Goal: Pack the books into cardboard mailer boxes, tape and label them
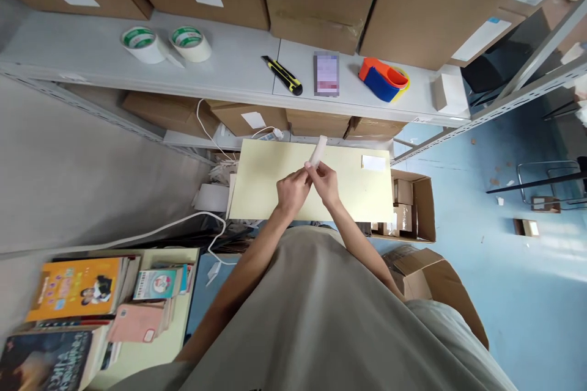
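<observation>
Both of my hands are together over a pale yellow tabletop [259, 180], closed around the lower end of a narrow whitish strip [320, 149]. Its upper end sticks out past my fingers, pointing away from me. My left hand [293, 192] is curled, fingertips at the strip's base. Thumb and fingers of my right hand [324, 185] pinch it from the other side. What the strip is made of cannot be made out. A small white card [373, 163] lies on the tabletop, right of my hands.
On the grey shelf [229, 82] ahead are tape rolls [190, 46], a box cutter [283, 75], a purple-white card [326, 74], orange and blue plastic pieces [384, 79] and a white box [449, 93]. Books [76, 287] are stacked lower left; an open carton [424, 208] stands right.
</observation>
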Action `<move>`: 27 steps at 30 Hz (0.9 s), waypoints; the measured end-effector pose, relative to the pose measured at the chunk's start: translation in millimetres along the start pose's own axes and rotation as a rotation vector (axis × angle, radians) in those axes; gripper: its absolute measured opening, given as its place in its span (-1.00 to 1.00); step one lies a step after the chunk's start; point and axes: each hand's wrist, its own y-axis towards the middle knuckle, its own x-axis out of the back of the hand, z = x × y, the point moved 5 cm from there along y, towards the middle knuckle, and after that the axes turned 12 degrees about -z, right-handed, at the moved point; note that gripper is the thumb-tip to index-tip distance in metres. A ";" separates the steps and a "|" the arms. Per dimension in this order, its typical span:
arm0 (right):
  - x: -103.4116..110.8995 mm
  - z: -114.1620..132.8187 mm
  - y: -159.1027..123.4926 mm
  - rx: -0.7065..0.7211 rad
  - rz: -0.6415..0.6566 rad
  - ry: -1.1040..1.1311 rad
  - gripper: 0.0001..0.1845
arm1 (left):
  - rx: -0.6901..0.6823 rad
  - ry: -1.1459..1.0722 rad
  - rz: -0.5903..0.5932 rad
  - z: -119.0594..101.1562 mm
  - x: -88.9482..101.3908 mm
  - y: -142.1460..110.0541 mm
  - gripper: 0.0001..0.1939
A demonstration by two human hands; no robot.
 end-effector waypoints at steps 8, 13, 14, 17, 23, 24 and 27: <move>1.1 -12.5 13.9 -0.313 -0.013 0.386 -0.33 | 0.154 -0.478 0.050 27.8 59.2 26.4 -0.52; -8.9 -6.9 3.7 -0.388 0.069 0.546 -0.36 | 0.453 -0.730 0.029 79.6 87.6 43.9 -0.18; -13.4 -6.8 1.9 -0.392 0.073 0.554 -0.35 | 0.501 -0.788 0.086 84.0 86.5 42.7 -0.18; -25.7 -7.1 -0.1 -0.394 0.074 0.547 -0.36 | 0.554 -0.859 0.131 93.1 87.4 40.1 -0.23; -40.4 0.2 5.3 -0.334 0.076 0.486 -0.40 | 0.454 -0.685 0.027 119.7 97.6 51.0 -0.27; -44.4 1.5 5.6 -0.319 0.073 0.460 -0.40 | 0.398 -0.605 -0.024 122.5 99.9 52.4 -0.30; -63.2 0.6 2.1 -0.279 0.052 0.354 -0.41 | 0.261 -0.448 -0.011 121.7 93.0 47.7 -0.42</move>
